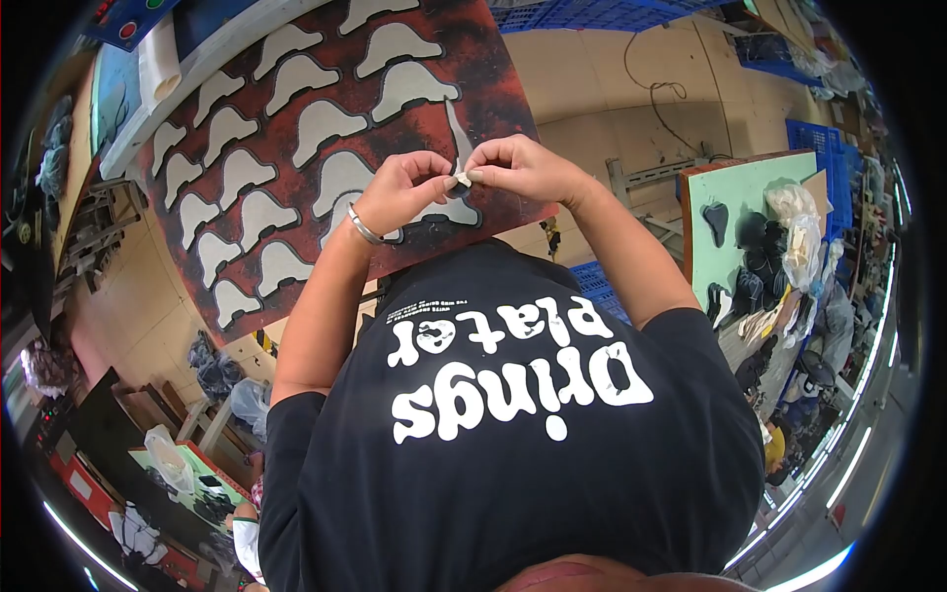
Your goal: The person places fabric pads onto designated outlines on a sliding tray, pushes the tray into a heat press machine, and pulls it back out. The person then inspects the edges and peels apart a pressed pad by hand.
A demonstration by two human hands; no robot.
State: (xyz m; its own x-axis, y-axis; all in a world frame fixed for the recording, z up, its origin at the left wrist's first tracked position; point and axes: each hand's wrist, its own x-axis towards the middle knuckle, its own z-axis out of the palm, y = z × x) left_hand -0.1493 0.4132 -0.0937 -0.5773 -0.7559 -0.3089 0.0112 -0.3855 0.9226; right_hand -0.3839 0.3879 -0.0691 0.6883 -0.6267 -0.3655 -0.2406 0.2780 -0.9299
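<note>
Both of my hands meet over the near right part of a dark red board (395, 148) that bears rows of grey curved pieces (301, 82) with dark outlines. My left hand (402, 192), with a metal bracelet at the wrist, pinches one side of a small whitish piece (464, 179). On its other side, the thumb and fingers of my right hand (518, 170) pinch the same piece. A thin pointed grey strip (457, 128) extends from between the hands toward the far side of the board. The fingertips partly hide the small piece.
A light green table (702, 183) at the right holds dark and pale pieces and plastic bags (801, 242). Blue crates (592, 12) stand beyond the board. A cable (653, 87) lies on the floor. Another person's sleeve (247, 543) shows at lower left.
</note>
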